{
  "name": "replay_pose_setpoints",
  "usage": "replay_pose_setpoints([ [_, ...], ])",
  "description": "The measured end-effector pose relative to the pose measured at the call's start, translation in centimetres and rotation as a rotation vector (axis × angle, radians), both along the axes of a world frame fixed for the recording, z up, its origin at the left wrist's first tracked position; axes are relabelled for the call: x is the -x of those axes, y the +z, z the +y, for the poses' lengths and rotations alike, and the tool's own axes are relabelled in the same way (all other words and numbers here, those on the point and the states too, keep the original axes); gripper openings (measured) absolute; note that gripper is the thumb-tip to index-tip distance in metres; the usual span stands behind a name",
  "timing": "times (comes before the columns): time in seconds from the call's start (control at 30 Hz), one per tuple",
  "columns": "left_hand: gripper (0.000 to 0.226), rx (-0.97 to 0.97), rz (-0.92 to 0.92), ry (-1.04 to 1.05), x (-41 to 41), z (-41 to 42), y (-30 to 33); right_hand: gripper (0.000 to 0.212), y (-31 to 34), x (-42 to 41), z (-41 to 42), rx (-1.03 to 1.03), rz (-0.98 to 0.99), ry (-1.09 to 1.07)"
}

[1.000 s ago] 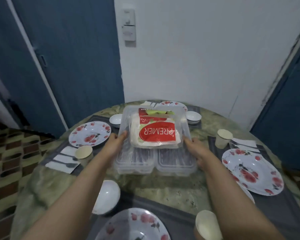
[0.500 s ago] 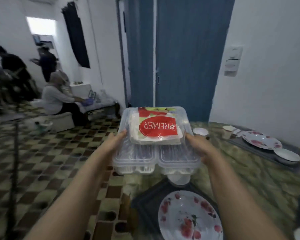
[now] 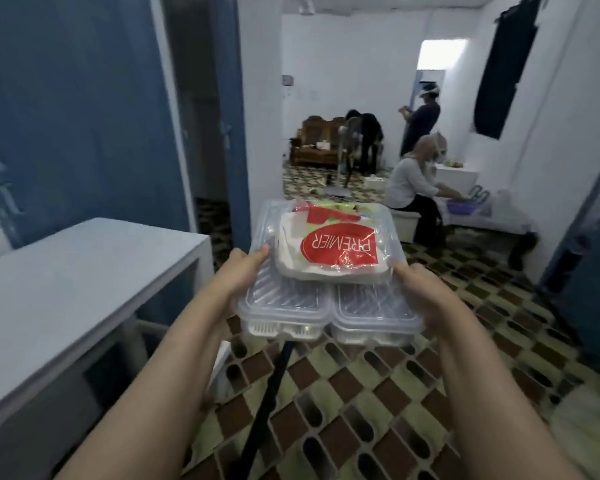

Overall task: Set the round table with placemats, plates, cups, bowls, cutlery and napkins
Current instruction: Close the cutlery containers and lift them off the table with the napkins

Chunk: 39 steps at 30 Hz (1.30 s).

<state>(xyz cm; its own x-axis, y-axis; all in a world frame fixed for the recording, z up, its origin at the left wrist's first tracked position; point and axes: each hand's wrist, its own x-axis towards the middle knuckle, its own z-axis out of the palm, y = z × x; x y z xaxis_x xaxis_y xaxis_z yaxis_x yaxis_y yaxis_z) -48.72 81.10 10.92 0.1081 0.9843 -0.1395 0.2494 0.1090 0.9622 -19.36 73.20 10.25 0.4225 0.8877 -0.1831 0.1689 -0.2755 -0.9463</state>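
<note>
Both my hands carry a clear plastic tray [image 3: 281,299] at chest height over the tiled floor. My left hand [image 3: 238,275] grips its left edge, thumb on the rim. My right hand [image 3: 418,289] grips its right edge. Inside the tray lies a white napkin pack [image 3: 329,252] with a red "PREMIER" label. Two lidded clear compartments form the tray's near half. The round table and its place settings are out of view.
A white table [image 3: 84,271] stands close on my left. Blue doors [image 3: 84,98] line the left wall, and another is at the right. A dark pole [image 3: 267,400] slants across the floor below the tray. Three people [image 3: 413,181] are at the far end of the room.
I have turned away from the round table, still carrying the tray with both hands. The table and plates have left the view; the room's far end and a white table now show.
</note>
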Motion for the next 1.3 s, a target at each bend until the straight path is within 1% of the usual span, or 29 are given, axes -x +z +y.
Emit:
replay_pose_setpoints([
  [0.03,0.085,0.001,-0.016,0.052,3.1,0.6,0.0,0.082,-0.1,2.8,2.4,0.001,-0.01,0.064],
  [0.07,0.082,-0.014,-0.015,0.105,6.4,1.1,0.0,0.097,-0.2,5.8,4.7,-0.003,-0.01,0.126],
  [0.13,0.074,-0.018,0.032,0.22,12.6,2.0,0.2,0.122,-0.7,11.3,9.1,-0.01,0.013,0.23],
  [0.17,0.073,-0.015,0.056,0.279,15.5,2.0,0.5,0.13,-1.1,14.2,11.4,-0.011,0.034,0.291],
  [0.2,0.071,-0.014,0.059,0.343,18.6,2.0,0.7,0.132,-1.3,17.3,13.4,0.0,0.057,0.36],
  [0.23,0.069,-0.024,0.056,0.399,21.1,1.6,0.8,0.129,-0.8,20.5,14.4,0.003,0.056,0.413],
  [0.37,0.068,-0.034,0.059,0.589,30.1,-0.4,0.9,0.106,-0.6,31.8,18.2,0.016,0.014,0.624],
  [0.47,0.072,-0.01,0.079,0.745,35.5,-2.0,0.7,0.086,-0.7,38.9,20.3,0.015,-0.028,0.76],
  [0.57,0.077,0.022,0.06,0.881,40.0,-3.7,-0.5,0.089,-1.0,45.1,22.0,0.006,-0.067,0.893],
  [0.63,0.075,0.049,0.065,0.944,42.2,-4.5,-1.6,0.082,-1.5,48.6,23.0,0.018,-0.088,0.984],
  [0.73,0.065,0.067,0.102,1.074,44.4,-5.5,-3.5,0.068,-2.8,53.3,24.5,0.036,-0.124,1.095],
  [0.83,0.06,0.099,0.158,1.208,45.9,-6.2,-6.2,0.059,-4.7,57.4,25.6,0.031,-0.165,1.176],
  [1.0,0.055,0.224,0.297,1.395,47.5,-8.0,-9.9,0.054,-7.7,62.0,25.6,0.011,-0.221,1.267],
  [1.1,0.056,0.288,0.429,1.433,48.0,-9.0,-11.2,0.051,-9.4,63.8,25.2,-0.042,-0.323,1.301],
  [1.2,0.061,0.32,0.535,1.454,48.2,-9.7,-12.3,0.056,-11.3,65.2,24.8,-0.096,-0.452,1.311],
  [1.3,0.063,0.358,0.621,1.445,48.6,-9.9,-13.0,0.054,-12.2,65.9,24.9,-0.14,-0.483,1.296],
])
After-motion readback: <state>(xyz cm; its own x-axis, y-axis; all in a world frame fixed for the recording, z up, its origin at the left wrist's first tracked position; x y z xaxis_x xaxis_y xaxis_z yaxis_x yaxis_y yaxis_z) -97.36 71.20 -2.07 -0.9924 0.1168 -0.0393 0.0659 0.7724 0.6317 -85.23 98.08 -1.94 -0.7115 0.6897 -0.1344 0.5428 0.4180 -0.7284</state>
